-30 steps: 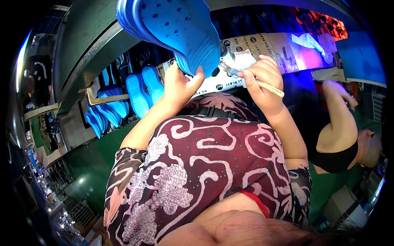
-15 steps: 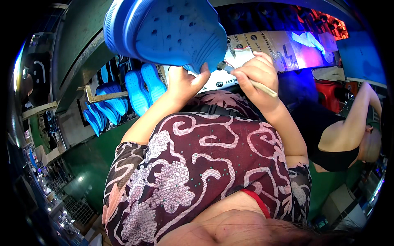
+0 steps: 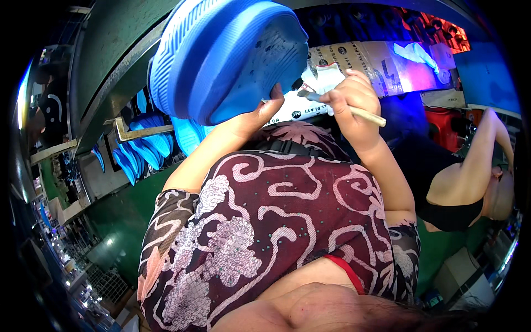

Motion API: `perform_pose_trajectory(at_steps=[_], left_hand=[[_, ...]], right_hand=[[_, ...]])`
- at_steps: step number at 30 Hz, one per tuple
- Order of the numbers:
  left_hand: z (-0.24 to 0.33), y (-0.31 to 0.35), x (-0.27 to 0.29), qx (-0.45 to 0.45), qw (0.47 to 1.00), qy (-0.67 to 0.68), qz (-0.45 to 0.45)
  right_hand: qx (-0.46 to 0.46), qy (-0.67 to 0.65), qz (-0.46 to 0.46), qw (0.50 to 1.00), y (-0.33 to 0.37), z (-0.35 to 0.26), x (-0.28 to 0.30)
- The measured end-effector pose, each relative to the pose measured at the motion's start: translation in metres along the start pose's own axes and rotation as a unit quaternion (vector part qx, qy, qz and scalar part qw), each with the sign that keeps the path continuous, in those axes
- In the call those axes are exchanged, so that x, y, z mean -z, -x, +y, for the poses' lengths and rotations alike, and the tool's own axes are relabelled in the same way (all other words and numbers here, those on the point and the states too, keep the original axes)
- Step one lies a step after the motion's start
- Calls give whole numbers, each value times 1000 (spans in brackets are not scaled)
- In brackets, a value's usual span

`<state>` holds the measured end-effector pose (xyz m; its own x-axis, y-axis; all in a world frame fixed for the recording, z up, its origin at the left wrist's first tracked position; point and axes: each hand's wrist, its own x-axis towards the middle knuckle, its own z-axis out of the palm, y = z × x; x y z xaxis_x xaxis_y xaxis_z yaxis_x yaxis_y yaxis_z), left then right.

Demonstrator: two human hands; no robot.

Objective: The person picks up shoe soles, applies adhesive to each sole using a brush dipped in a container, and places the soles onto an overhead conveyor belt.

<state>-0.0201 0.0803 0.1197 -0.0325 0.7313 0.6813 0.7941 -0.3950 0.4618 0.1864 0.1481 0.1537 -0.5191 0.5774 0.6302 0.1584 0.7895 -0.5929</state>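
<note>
A large blue clog-like shoe (image 3: 221,69) is held up at the top of the view, its ribbed, thick side turned toward me. My left hand (image 3: 259,116) is closed on its lower right edge, thumb showing, the other fingers mostly hidden behind it. To the right, my right hand (image 3: 358,102) grips a flat brush (image 3: 371,117) by its pale wooden handle. The brush's dark bristles point left toward the shoe, with a visible gap between them. Just behind the bristles is a white piece with a red edge (image 3: 330,72), whose kind I cannot make out.
Several blue shoe parts (image 3: 138,152) hang or lean at a metal-edged frame (image 3: 145,131) on the left. Printed cardboard (image 3: 354,55) covers the surface beyond my hands. A co-worker (image 3: 453,193) sits close on the right, near a red stool (image 3: 442,130).
The shoe has turned in my left hand, so more of its ribbed side shows, and it sits a little lower. My right hand and the brush have shifted slightly right, away from it.
</note>
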Motion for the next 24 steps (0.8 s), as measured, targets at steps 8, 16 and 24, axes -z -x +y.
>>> perform_pose_trajectory(at_steps=[8,16,24], left_hand=[[-7,-3,-5,55,998,22,-31],[21,-30,16,86,985,122,-90],[44,-79,38,361,751,501,-234]], right_hand=[[-10,7,16,1000,2,8,4],[-249,-230,240,910,22,16,34],[-235,-163,324,902,33,33,87]])
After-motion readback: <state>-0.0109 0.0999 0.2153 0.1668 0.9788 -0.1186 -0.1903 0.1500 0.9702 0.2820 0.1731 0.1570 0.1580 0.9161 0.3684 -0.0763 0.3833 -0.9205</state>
